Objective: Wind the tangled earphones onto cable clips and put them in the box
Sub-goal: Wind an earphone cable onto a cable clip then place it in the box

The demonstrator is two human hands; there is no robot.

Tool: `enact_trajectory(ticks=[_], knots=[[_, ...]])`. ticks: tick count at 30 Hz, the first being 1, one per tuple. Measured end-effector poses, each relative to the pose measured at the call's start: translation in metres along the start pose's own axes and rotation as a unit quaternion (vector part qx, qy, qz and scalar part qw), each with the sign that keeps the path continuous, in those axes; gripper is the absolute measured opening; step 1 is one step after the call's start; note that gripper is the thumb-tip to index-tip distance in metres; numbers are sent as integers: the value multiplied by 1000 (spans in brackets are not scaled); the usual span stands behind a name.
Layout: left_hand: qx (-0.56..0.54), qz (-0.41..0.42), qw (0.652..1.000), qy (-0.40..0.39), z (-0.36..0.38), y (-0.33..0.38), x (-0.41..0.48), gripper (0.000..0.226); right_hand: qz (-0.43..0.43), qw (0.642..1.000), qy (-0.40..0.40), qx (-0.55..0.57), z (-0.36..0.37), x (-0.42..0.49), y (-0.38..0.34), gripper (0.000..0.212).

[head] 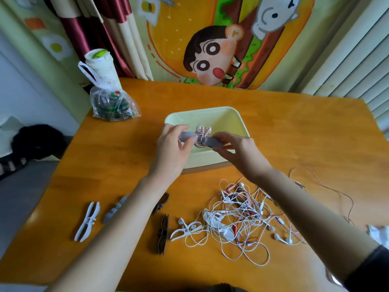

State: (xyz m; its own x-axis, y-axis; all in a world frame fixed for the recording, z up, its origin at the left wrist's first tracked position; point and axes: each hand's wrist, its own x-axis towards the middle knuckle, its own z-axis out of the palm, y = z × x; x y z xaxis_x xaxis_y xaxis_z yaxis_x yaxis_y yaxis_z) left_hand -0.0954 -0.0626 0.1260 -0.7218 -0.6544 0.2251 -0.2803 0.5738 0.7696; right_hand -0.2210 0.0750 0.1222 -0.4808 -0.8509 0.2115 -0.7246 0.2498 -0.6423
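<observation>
Left hand [172, 148]: grip closed, pinching the left end of the grey cable clip [213, 142].
Right hand [235, 148]: grip closed, pinching the clip's right end.
Wound earphones [202, 130]: coiled round the clip's middle, held above the box [231, 116].
Box: centre of the desk [294, 133].
Tangled earphones [242, 209]: near edge, right of centre.
Spare clips [87, 222]: near edge, left of the tangle.
Plastic bag [111, 104]: far left corner; print too blurred to read.
</observation>
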Motion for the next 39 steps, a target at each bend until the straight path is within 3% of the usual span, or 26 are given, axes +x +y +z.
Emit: enact_trajectory(ticks=[4, 8, 11, 13, 15, 18, 22, 24, 27, 32, 39], knots=[[34, -29, 996, -77, -6, -1, -10, 23, -36, 999, -9, -23, -5, -17, 2, 29], [-4, -82, 986, -147, 0, -2, -21, 23, -44, 998, -13, -34, -4, -30, 8, 31], [-50, -114, 974, -187, 6, -3, -29, 20, -4, 998, 59, -36, 4, -41, 11, 39], [-100, -143, 966, -189, 12, -4, -33, 15, 64, 990, 122, 8, 14, -50, 9, 50], [-154, -170, 957, -179, 16, -3, -38, 7, 139, 980, 130, 65, 29, -59, 4, 51], [-233, -206, 937, -157, 24, 1, -45, 8, 196, 967, 45, 155, 51, -70, -7, 45], [-278, -234, 918, -157, 31, 5, -52, 16, 177, 963, -8, 201, 69, -77, -23, 26], [-283, -246, 913, -159, 33, 3, -54, 20, 171, 965, -19, 197, 70, -79, -24, 5], [-282, -256, 913, -147, 31, -1, -57, 15, 171, 972, -19, 163, 65, -85, -19, 20], [-239, -251, 927, -143, 30, -10, -64, 15, 183, 980, 12, 83, 44, -92, -7, 20], [-242, -251, 915, -203, 30, -11, -71, 21, 187, 980, 56, 36, 27, -97, 3, 10]])
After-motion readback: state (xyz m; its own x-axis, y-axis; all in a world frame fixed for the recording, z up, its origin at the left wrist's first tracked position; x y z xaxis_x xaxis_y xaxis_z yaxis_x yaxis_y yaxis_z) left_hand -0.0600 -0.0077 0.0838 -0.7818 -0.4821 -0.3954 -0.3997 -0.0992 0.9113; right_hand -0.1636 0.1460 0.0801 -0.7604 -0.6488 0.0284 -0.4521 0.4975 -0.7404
